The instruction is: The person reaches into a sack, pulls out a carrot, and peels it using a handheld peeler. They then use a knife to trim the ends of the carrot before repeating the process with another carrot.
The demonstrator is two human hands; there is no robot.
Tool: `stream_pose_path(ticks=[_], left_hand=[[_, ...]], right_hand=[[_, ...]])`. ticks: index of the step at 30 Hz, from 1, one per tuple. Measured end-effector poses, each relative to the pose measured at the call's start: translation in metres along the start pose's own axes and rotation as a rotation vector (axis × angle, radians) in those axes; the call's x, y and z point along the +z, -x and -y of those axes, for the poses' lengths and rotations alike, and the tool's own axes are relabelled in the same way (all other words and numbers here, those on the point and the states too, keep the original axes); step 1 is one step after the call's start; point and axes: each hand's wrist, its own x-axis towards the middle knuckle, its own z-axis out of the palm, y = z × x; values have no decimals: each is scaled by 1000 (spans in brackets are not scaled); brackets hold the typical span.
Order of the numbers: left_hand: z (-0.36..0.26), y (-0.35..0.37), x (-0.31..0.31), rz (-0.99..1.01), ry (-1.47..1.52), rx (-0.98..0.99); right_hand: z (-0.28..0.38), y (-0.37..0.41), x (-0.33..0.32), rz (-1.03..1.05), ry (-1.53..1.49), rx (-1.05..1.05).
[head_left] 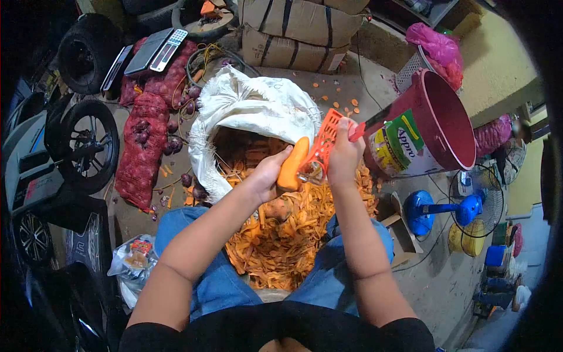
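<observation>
My left hand [268, 176] is closed around a peeled orange carrot [294, 163], which stands tilted with its upper end free. In my right hand [345, 157] is a red-orange vegetable peeler [326, 136] with a perforated body. The peeler's lower end lies right beside the carrot. Below both hands a heap of carrot peelings [281, 252] fills the space between my knees, with a larger carrot piece [277, 208] on top. Just beyond, a white woven sack [258, 111] gapes open toward me, with carrots [252, 149] in its shadowed mouth.
At the right stand a large dark red bucket [413, 100], a blue fan [446, 208] and a cardboard box [402, 234]. Red net bags of onions [143, 152] lie at the left, below a scale [155, 53]. A motorcycle wheel [89, 146] borders them. Stacked cartons [293, 50] stand behind the sack.
</observation>
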Motion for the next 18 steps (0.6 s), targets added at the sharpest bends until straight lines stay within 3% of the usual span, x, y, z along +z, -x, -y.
stream_pose_path(ticks=[2,4,6,8,9,10,12,13,17,18], left_hand=[[0,-1,0,50,34,18],[0,-2,-2,83,86,-11],[1,-5,-7,114,137,-40],[5,-8,-11,150,153,-8],[8,-10,-9,151,154,-8],[7,-8,1,57,128,13],[10,-5,5,-38,101,30],[12,-3,1,20,1,11],[9,20,26,6,-200,-112],[8,25,32,1,-255,-155]], right_hand=[[-3,-1,0,29,-71,-21],[-4,-8,-1,-74,-336,220],[5,-6,0,-118,-343,221],[16,5,5,-52,-308,215],[8,12,5,57,-143,124],[8,19,7,56,-143,124],[8,31,10,156,150,-174],[8,27,9,154,170,-66],[-58,-46,-28,-215,-42,83],[-45,-46,-29,-218,-42,84]])
